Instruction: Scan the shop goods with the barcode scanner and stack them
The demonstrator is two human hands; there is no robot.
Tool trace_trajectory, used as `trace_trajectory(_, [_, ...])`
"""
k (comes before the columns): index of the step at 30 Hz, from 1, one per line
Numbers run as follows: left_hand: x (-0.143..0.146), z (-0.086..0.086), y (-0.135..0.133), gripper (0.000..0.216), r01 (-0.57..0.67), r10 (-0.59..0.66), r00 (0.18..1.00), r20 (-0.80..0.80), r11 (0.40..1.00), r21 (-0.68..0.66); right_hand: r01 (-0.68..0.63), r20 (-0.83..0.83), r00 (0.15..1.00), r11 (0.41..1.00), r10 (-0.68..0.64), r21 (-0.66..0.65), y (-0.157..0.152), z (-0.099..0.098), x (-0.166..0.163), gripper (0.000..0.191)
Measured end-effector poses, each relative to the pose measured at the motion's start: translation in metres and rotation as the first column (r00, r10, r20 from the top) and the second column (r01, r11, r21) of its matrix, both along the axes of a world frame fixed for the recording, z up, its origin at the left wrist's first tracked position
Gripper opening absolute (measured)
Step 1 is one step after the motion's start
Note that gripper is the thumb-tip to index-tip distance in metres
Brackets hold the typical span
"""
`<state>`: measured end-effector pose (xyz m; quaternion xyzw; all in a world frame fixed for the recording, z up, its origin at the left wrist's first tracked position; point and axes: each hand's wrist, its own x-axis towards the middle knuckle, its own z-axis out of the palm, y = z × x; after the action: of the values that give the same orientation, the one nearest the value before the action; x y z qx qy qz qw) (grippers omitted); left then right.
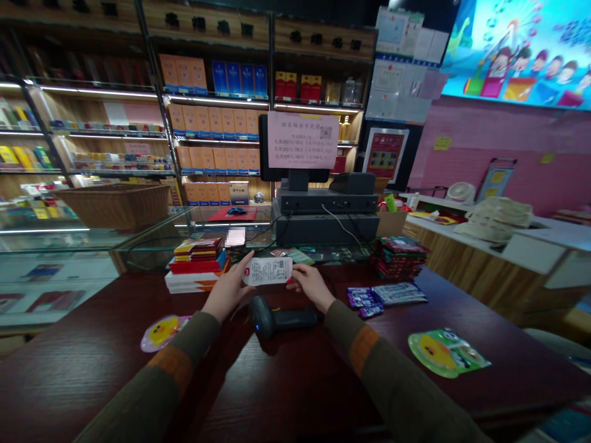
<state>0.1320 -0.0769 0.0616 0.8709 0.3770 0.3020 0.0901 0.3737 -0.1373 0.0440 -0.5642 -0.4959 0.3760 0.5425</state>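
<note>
Across the dark bench (286,394) lie one scanner (281,320), two duck-picture packs (431,354) and two stacks (399,257). One white packet (268,271), print too small to read, is beyond the scanner, left grip (231,286) and right grip (311,284) each pinching an end. One Chinese sign (302,140) lists 200, 300, 500.

Left arm (152,387) in olive-green sleeve (196,338) with orange band (173,369): stretched forward and inward
Bare left hand (231,285): fingers (247,260) extended, thumb opposed, pinching
Right arm (401,381), sleeved alike: angled forward and inward
Bare right hand (313,286): fingers (300,271) bent, pinching
Wrists (213,309): uncovered beyond cuffs
Spacing between hands: near, apart, roughly level
</note>
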Motion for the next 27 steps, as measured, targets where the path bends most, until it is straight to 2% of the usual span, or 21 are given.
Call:
trace_trajectory(5, [-0.006,0.003,-0.005,0.086,-0.101,0.118,0.981,-0.155,0.988,0.117,-0.030,0.012,0.999,0.999,0.029,0.019,0.002,-0.002,-0.003,0.016])
trace_trajectory(11, [-0.012,-0.002,-0.002,0.087,-0.040,0.066,0.992,-0.108,0.972,0.233,-0.046,0.004,0.999,0.999,0.046,0.026,0.003,-0.004,-0.008,0.016])
trace_trajectory(14, [-0.013,-0.002,-0.003,0.086,-0.011,0.050,0.989,-0.139,0.962,0.273,-0.047,-0.004,0.999,0.999,0.047,0.024,0.003,-0.005,-0.010,0.016])
trace_trajectory(21, [-0.014,0.005,-0.013,0.080,-0.045,0.137,0.959,-0.248,0.938,0.343,-0.023,-0.007,1.000,0.999,0.023,0.035,0.003,-0.007,-0.014,0.011])
trace_trajectory(27, [-0.014,0.005,-0.016,0.078,-0.068,0.177,0.951,-0.253,0.919,0.389,-0.013,0.003,1.000,0.999,0.013,0.035,0.001,-0.007,-0.017,0.010])
